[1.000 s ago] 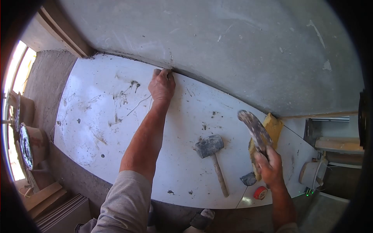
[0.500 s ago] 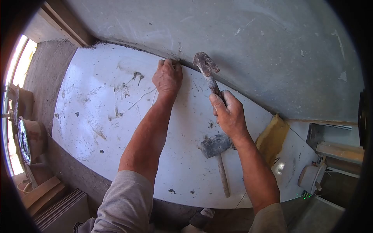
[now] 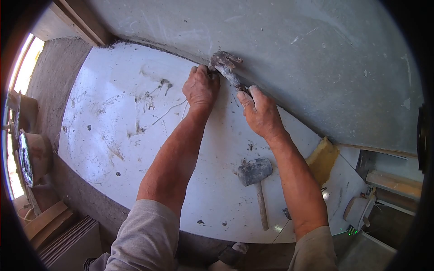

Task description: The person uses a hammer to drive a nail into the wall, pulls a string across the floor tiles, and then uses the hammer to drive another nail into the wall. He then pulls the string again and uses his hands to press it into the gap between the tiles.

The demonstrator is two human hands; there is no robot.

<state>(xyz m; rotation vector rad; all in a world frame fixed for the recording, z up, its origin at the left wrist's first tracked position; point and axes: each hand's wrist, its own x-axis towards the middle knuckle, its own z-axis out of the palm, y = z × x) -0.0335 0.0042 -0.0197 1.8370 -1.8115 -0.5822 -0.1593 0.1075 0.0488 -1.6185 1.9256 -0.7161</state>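
Observation:
My right hand grips the handle of a claw hammer, its head crusted with dried mortar and held close to the wall. Just left of the hammer head, my left hand is closed against the edge where the large white tile meets the wall. Whatever its curled fingers hold is hidden. A black-headed rubber mallet with a wooden handle lies on the tile below my right hand. Thin white string lies beside my left wrist.
A grey wall runs along the tile's far edge. A yellow sponge-like piece lies right of my forearm. Buckets stand at the left, stacked tiles at lower left. A tool with green lights sits at right.
The hammer and my right hand have moved left and up, bringing the hammer head next to my left hand. My left hand stays closed at the wall edge; the view has shifted slightly.

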